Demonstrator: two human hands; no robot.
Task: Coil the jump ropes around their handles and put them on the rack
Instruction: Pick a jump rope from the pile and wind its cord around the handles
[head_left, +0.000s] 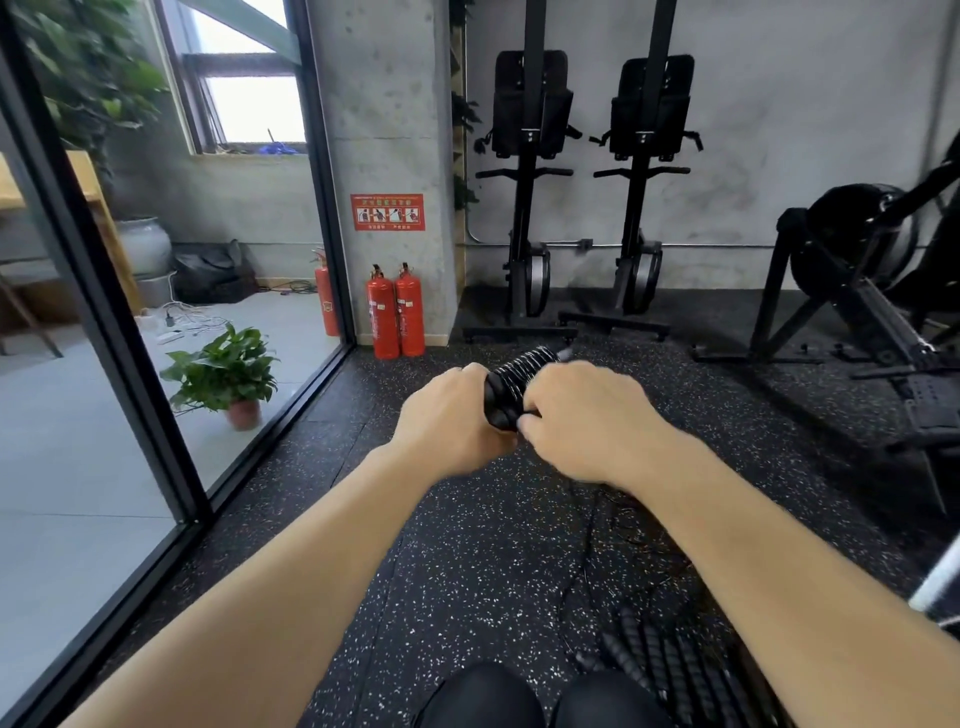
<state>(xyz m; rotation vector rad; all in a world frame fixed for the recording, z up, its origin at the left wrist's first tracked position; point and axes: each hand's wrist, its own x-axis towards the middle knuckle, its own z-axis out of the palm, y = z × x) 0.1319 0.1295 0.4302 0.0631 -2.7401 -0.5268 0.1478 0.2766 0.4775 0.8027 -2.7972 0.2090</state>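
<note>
We count two hands, the left hand (452, 415) and the right hand (587, 415), both gripping one coiled jump rope (514, 379). More rope bundles (670, 670) lie on the floor, too dark for us to number. We see three red fire extinguishers: a near extinguisher (383, 317) and its twin extinguisher (410, 312) side by side, plus a third extinguisher (326, 301) behind the glass. We count two upright exercise machines, the left machine (527, 208) and the right machine (641, 208), one flywheel machine (852, 244), one red sign (387, 212), and two plants: a small potted plant (228, 369) and a tall plant (88, 78).
</note>
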